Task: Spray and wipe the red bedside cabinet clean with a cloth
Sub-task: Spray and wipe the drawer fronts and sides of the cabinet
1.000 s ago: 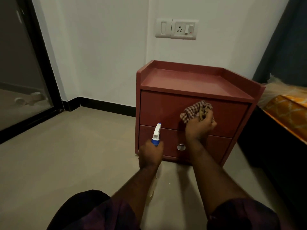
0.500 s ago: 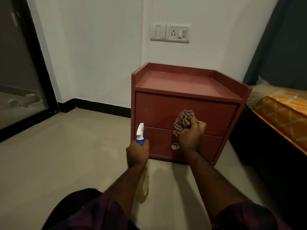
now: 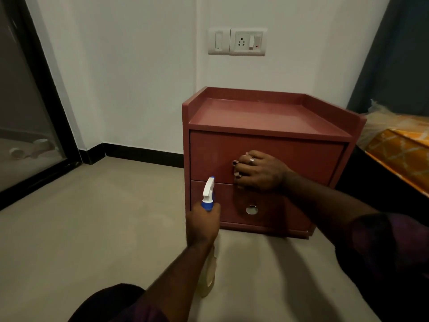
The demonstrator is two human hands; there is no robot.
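Mid-wipe on upper drawer (image 3: 301,159) of red cabinet (image 3: 267,117), 1 o'clock. Pressing with right hand (image 3: 260,170) (cloth hidden, grip unclear); clamping spray bottle (image 3: 209,189) in left hand (image 3: 203,225), 7 o'clock. Next, likely: sweep toward 3 o'clock.

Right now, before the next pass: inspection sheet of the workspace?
Surface: cabinet top, nothing seen on it.
Job's things: spray bottle in left hand; cloth not visible, perhaps under right hand.
Clutter: nothing seen.
Hands: left hand grips the spray bottle; right hand presses on the upper drawer front.
Cables: nothing seen.
Surroundings: floor, wall socket above, bed at right, glass door at left.
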